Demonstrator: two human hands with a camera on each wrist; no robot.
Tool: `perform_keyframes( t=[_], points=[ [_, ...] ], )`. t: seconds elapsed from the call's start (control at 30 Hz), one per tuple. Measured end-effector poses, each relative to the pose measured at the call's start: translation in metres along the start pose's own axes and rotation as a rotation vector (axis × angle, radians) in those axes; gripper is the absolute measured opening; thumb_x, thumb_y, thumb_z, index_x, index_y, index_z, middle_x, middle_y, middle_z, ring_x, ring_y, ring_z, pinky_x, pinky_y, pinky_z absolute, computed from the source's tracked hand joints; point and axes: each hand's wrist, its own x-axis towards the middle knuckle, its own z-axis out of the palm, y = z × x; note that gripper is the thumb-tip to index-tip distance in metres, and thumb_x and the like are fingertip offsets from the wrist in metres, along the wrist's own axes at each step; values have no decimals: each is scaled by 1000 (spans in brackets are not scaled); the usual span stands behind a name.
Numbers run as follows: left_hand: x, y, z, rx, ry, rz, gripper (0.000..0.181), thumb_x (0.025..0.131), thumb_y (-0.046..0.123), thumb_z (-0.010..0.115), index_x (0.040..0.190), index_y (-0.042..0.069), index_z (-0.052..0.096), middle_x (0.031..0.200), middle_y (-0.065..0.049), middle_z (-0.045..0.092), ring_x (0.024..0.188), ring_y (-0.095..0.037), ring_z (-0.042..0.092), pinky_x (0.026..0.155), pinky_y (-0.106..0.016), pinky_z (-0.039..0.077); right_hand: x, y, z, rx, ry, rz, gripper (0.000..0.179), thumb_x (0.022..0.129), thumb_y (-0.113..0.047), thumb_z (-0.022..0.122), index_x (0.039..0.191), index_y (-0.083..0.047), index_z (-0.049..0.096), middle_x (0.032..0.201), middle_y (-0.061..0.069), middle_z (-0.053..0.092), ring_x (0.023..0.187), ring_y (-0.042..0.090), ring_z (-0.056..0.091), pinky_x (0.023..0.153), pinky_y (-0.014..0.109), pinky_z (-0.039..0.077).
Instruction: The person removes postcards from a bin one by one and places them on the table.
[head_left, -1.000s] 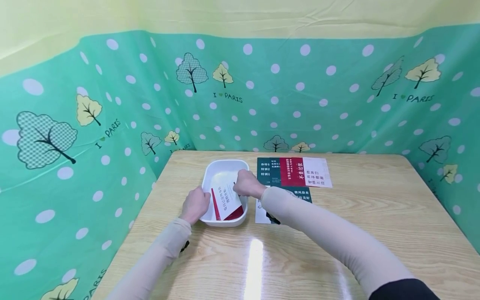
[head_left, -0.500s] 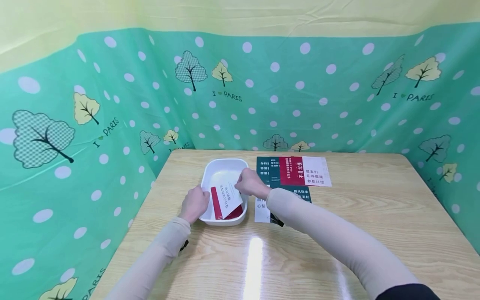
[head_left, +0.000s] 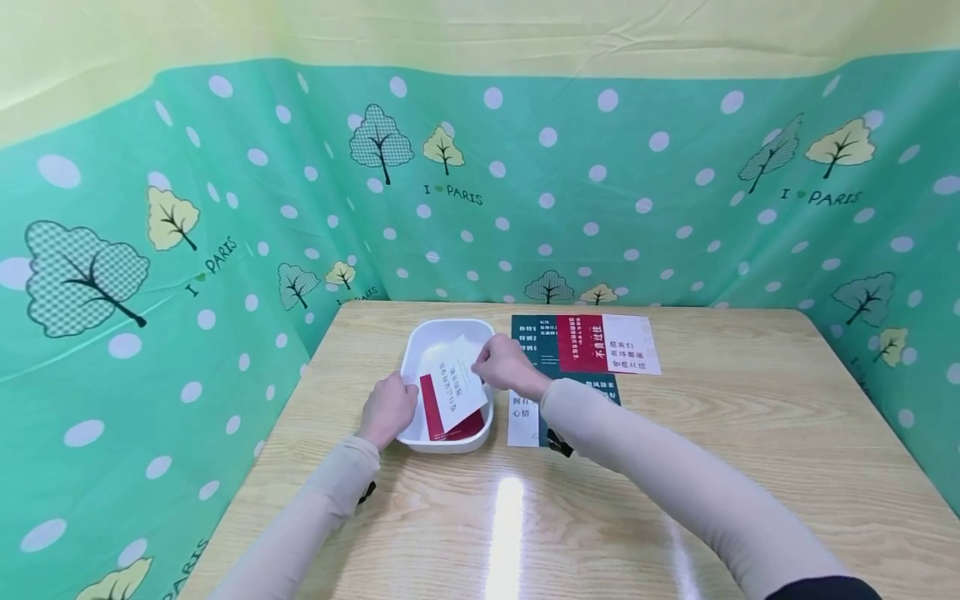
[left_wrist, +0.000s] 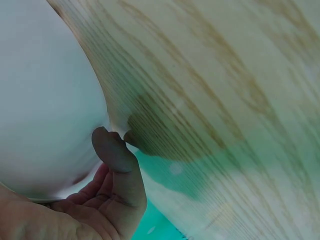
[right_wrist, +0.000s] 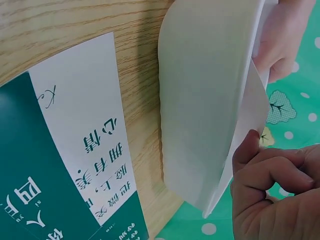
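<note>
A white plastic basin (head_left: 423, 346) stands at the left of the table, and my left hand (head_left: 388, 408) grips its left rim. In the left wrist view, thumb and fingers of that hand (left_wrist: 117, 185) close on the basin's edge (left_wrist: 50, 100). My right hand (head_left: 512, 367) is over the right rim, pinching the edge of a white card (head_left: 455, 392) with dark printed characters. That card slants inside the basin over red cards (head_left: 432, 410). In the right wrist view, the card (right_wrist: 256, 107) rises past the rim at the fingertips of my right hand (right_wrist: 280, 190).
Right of the basin, several cards lie overlapping in two rows: dark green (head_left: 525, 333), red (head_left: 581, 343) and white (head_left: 632, 343) at the back, white (head_left: 522, 423) and dark green nearer. My right forearm passes over the near row. A polka-dot curtain (head_left: 547, 183) surrounds the wooden table (head_left: 750, 417).
My right hand has shifted slightly right, and the white card's upper edge has come up and toward the back with it. My left hand stays on the basin's rim.
</note>
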Motion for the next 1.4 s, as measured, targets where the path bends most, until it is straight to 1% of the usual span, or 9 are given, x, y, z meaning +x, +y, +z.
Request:
perform_keyframes(
  t=[0.13,0.4,0.67,0.8,0.87,1.0,1.1,1.27,1.4],
  points=[
    [1,-1,0,8,4,4,40,107,18,45,130,-13,56,85,-15,62,70,-25,64,57,-33,57,2,2,-2,4,3,9,11,102,-15,70,98,-7,76,91,5,70,79,19,63,62,26,50],
    [1,-2,1,9,11,7,41,107,18,45,129,-14,56,90,-16,65,74,-25,66,62,-36,59,3,8,-10,30,-1,16,16,103,-13,69,91,-8,77,89,6,71,71,17,59,55,25,45],
    [2,0,1,14,8,16,36,106,18,46,122,-12,59,80,-13,58,66,-23,60,55,-32,53,2,14,-20,26,32,26,23,103,-13,68,82,-7,76,90,6,73,62,14,51,51,24,38],
    [1,0,1,11,12,15,37,106,18,46,123,-12,59,82,-13,60,68,-24,61,57,-34,55,-2,14,-26,19,44,21,22,105,-15,67,86,-7,76,93,8,73,63,15,53,51,24,40],
    [1,-1,1,10,16,18,37,106,18,46,124,-13,59,85,-15,62,71,-25,63,59,-35,58,-5,14,-28,18,51,19,19,105,-15,67,92,-7,77,94,9,73,64,16,55,52,24,42],
    [1,-2,1,15,20,27,35,106,17,46,119,-12,60,87,-16,64,74,-27,66,64,-39,61,-7,18,-34,45,65,14,15,104,-14,67,104,-5,79,97,8,73,75,20,62,58,26,49],
    [2,-2,1,17,21,29,33,106,18,47,117,-11,60,88,-16,64,75,-27,67,65,-40,61,-9,20,-40,64,76,16,15,104,-14,67,107,-4,78,101,11,72,84,25,64,63,28,51],
    [2,-1,1,16,18,19,34,106,18,47,119,-11,60,91,-18,65,77,-28,68,66,-40,61,-11,21,-49,54,96,28,15,105,-15,67,107,-4,77,102,12,72,85,26,65,61,27,49],
    [1,-2,0,17,18,15,34,106,17,47,119,-12,60,93,-19,66,79,-29,68,66,-41,62,-11,27,-56,56,103,36,15,104,-16,67,107,-4,77,101,14,73,78,23,62,59,27,45]
  ],
)
